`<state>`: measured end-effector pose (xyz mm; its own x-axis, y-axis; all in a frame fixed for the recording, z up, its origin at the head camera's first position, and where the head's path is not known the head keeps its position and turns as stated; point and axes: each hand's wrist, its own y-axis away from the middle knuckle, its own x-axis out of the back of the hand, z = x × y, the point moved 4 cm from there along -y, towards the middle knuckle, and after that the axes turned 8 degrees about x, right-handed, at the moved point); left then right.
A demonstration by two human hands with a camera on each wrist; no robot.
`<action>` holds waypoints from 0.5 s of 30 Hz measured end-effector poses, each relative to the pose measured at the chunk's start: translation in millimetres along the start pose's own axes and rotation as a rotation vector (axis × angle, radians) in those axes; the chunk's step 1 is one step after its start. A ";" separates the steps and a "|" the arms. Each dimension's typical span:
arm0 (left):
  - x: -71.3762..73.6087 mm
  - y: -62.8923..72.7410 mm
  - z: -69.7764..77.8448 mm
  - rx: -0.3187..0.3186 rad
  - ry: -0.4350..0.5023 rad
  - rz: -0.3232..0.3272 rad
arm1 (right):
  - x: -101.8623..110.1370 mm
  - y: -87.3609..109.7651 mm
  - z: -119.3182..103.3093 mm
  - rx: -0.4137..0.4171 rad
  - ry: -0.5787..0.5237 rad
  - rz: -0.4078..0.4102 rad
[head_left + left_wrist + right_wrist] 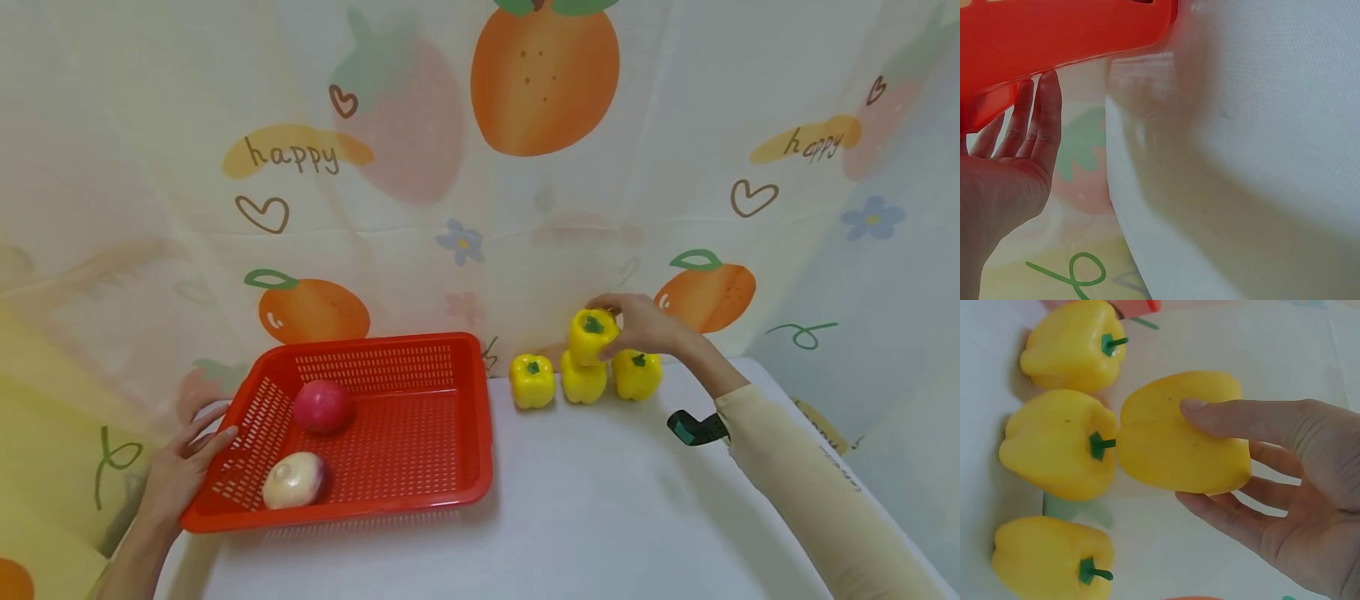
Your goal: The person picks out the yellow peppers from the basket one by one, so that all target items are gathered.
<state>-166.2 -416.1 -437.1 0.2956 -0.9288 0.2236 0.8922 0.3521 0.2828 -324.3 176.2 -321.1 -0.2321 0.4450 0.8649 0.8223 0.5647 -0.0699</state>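
My right hand holds a yellow bell pepper between thumb and fingers. In the head view this pepper overlaps the top of the middle one of three other yellow bell peppers; in the right wrist view its base is right at that pepper's green stem. The middle pepper stands between a left pepper and a right pepper in a row by the back cloth. At the left end of a red plastic basket, my left hand grips the rim, thumb on top, fingers reaching up beneath it.
Inside the basket lie a dark pink round item at the back and a whitish, purple-tinged round vegetable at the front left. A white table carries everything. Fruit-printed cloth hangs behind and at the sides.
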 end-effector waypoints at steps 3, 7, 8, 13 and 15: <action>-0.1 -0.1 -0.3 -0.003 0.014 -0.006 | 4.0 2.3 -0.6 0.006 0.007 0.007; -0.3 0.1 -0.6 -0.007 0.024 -0.013 | 8.8 7.0 2.1 0.004 0.008 0.015; -0.2 0.2 -0.7 -0.010 0.020 -0.013 | 9.9 8.3 3.8 0.000 0.012 0.016; 0.9 0.0 -0.4 -0.012 -0.005 -0.003 | 15.5 17.2 12.2 -0.002 0.030 0.023; 1.1 -0.1 -0.3 -0.008 -0.018 0.002 | 17.7 21.0 15.0 -0.004 0.033 0.026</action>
<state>-165.9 -417.2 -437.2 0.2917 -0.9258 0.2406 0.8942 0.3532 0.2750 -318.9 206.4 -314.7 -0.1931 0.4363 0.8788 0.8300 0.5503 -0.0908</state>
